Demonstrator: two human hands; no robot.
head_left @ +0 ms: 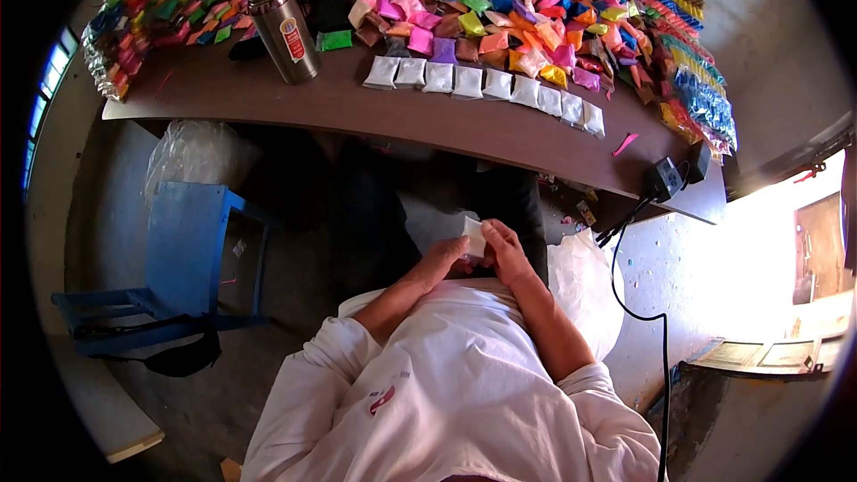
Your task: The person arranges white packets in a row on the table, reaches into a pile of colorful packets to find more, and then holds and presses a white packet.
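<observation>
A small white packet (474, 237) is held in front of my lap between both hands. My left hand (446, 254) grips its left side, fingers closed. On the right edge, my right hand (505, 250) pinches the same packet near its top. Beyond them, a row of several similar white packets (467, 82) lies along the near part of the brown table (357, 112). Behind that row spreads a large heap of small colourful packets (500, 13) in pink, orange, blue, green and other colours.
A steel flask (284, 31) stands on the table's left part. Black adapters (663, 180) with a hanging cable (665, 375) sit at the right edge. A blue chair (183, 250) is at left, and a white plastic sack (585, 290) stands beside my right leg.
</observation>
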